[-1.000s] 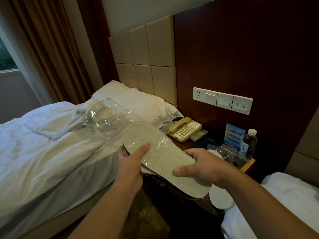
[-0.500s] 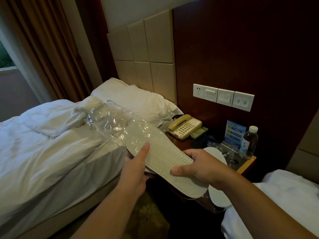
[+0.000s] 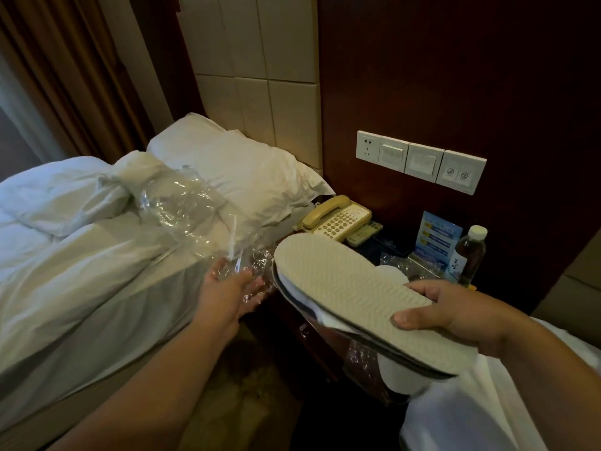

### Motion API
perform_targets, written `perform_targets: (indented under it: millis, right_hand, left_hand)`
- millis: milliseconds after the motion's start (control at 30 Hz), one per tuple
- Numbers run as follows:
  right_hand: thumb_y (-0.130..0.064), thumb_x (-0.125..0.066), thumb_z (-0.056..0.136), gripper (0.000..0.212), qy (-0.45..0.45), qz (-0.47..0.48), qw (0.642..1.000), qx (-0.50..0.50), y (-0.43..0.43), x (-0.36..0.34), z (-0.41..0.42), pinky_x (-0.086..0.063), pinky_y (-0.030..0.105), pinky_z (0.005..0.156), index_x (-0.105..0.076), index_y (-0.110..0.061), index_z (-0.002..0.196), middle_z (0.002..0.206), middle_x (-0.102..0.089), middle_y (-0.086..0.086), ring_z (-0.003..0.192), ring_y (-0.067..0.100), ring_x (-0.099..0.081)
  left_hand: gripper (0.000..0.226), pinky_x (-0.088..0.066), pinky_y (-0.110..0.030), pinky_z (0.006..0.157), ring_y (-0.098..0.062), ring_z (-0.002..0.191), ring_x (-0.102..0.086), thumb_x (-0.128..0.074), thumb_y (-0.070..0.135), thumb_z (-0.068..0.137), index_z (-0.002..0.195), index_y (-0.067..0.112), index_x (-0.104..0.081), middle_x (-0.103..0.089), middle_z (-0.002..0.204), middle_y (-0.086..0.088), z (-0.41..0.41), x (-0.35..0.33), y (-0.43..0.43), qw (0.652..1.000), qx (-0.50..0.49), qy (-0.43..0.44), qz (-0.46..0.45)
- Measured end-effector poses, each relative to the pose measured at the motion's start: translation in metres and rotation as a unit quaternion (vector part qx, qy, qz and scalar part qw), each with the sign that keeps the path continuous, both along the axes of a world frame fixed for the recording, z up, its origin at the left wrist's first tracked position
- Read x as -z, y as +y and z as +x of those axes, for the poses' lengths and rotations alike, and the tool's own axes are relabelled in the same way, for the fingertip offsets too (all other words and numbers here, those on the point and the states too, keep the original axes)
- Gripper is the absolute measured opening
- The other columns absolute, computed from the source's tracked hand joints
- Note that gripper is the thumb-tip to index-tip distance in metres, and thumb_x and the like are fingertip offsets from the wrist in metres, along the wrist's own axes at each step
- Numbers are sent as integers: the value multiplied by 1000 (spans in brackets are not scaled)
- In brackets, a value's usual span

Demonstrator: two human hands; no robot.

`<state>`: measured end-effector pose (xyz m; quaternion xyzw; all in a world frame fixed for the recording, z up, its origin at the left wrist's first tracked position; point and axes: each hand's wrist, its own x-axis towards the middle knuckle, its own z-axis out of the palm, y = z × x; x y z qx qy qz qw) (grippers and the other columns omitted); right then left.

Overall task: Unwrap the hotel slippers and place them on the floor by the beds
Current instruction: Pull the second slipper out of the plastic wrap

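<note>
Plastic wrapper now pulled off, hangs crumpled over left bed. Left hand at wrapper's near end; real grip or just touch, cannot tell. Slippers now bare, sole up, in air between beds. Right hand grips heel end, thumb on sole. This pair unwrapped; floor comes next.

The slipper has an off-white sole with a zigzag tread and a dark grey edge. The wrapper is clear. The bedding and switches are white, the phone cream, the card blue, the curtain brown and the wall panel dark red-brown.
</note>
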<state>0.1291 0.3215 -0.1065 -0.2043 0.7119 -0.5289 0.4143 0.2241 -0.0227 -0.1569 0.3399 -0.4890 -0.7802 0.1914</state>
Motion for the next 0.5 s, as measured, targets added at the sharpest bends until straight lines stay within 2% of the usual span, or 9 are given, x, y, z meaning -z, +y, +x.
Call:
perform_targets:
  millis: [133,267,333,500]
  right_hand:
    - [-29,-86,66,38,-29,-34,996,82,6,18,-16,-57,27,62,-75,-23,102,103,-74,13,89,30,-73]
    - [-35,-85,61,47,-7,-32,989,142,-7,36,-28,-56,29,59,-73,-17,103,95,-76,12,82,28,-74]
    - [-40,-86,58,52,-1,-38,986,160,-13,43,-32,-56,29,60,-73,-20,104,93,-77,9,80,25,-74]
    - [-42,-87,59,64,-8,-70,980,186,-24,57,-39,-58,34,69,-64,-32,117,101,-76,2,89,24,-74]
  left_hand:
    - [70,-59,-34,56,-26,90,-75,-66,-2,89,142,37,-41,-70,115,-13,-26,27,11,998,43,-44,-26]
    - [75,-57,-32,55,-24,82,-74,-69,0,87,146,33,-36,-76,101,-12,-53,53,31,992,102,-76,-23]
    - [80,-58,-32,56,-25,82,-73,-73,2,85,148,32,-34,-78,94,-11,-62,63,36,987,133,-91,-19]
    - [92,-60,-35,61,-23,85,-77,-81,8,79,151,33,-30,-70,120,-14,-75,80,41,975,182,-129,0]
